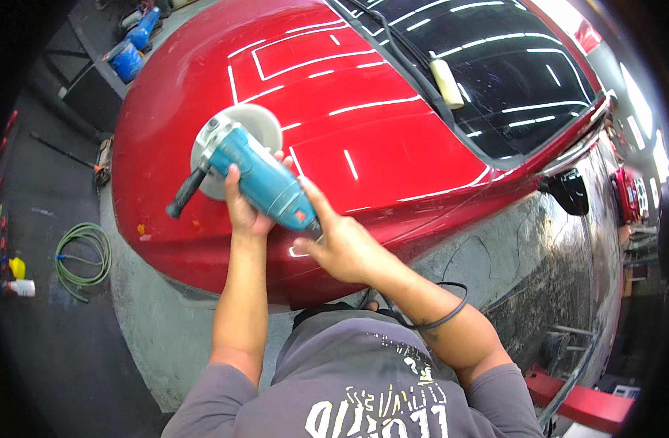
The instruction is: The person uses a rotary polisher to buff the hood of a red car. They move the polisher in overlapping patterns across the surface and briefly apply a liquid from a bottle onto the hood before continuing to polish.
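Note:
A teal electric polisher (258, 175) is held above the front of a glossy red car hood (349, 117). Its round whitish pad (258, 120) is tilted, and I cannot tell whether it touches the paint. My left hand (248, 208) is closed around the middle of the polisher's body from below, thumb up along the side. At the rear end, near the cord, my right hand (345, 241) grips the housing. The black side handle (187, 193) sticks out to the left with no hand on it. From the polisher, a black cord (447, 314) loops over my right forearm.
A pale bottle (445, 80) lies by the base of the dark windshield (509, 80). The black side mirror (568, 191) juts out at right. On the floor at left are a coiled green hose (86, 263) and, farther back, a blue bucket (125, 61).

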A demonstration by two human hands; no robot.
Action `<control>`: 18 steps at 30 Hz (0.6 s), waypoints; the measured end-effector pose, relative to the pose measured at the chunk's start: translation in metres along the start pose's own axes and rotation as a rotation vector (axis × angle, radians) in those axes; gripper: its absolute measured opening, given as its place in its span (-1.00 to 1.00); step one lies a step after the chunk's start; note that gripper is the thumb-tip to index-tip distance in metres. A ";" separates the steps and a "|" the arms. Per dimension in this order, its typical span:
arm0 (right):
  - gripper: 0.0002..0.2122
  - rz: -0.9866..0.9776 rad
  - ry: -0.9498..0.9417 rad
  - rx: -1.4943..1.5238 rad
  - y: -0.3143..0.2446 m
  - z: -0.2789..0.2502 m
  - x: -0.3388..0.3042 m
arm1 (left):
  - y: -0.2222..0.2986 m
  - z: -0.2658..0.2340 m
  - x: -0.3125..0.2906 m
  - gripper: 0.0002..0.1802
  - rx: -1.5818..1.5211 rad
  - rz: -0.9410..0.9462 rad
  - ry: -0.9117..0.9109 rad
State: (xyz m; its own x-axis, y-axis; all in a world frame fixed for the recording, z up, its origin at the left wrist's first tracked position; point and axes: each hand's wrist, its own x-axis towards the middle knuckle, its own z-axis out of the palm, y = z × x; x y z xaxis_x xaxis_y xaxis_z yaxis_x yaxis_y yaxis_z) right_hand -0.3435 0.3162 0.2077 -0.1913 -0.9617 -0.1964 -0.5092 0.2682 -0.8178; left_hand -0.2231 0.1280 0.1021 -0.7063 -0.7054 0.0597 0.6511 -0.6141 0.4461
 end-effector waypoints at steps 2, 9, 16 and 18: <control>0.00 0.037 0.096 0.037 0.013 -0.025 -0.007 | -0.024 0.023 0.034 0.04 0.001 -0.116 -0.002; -0.02 0.061 0.426 0.160 0.097 -0.100 -0.112 | -0.183 0.119 0.073 -0.05 0.017 -0.455 -0.134; -0.02 0.472 0.564 0.407 0.110 -0.115 -0.264 | -0.310 0.182 -0.008 -0.20 -0.034 -0.771 -0.270; -0.01 0.599 0.578 0.467 0.094 -0.120 -0.283 | -0.324 0.194 -0.018 -0.24 -0.010 -0.870 -0.316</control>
State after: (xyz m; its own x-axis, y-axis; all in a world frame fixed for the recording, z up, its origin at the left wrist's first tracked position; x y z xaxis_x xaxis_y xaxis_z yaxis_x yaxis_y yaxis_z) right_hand -0.4377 0.6204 0.2513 -0.7600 -0.4616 -0.4575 0.1709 0.5372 -0.8259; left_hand -0.4753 0.4084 0.1292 -0.9897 0.1338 -0.0517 -0.1428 -0.8864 0.4404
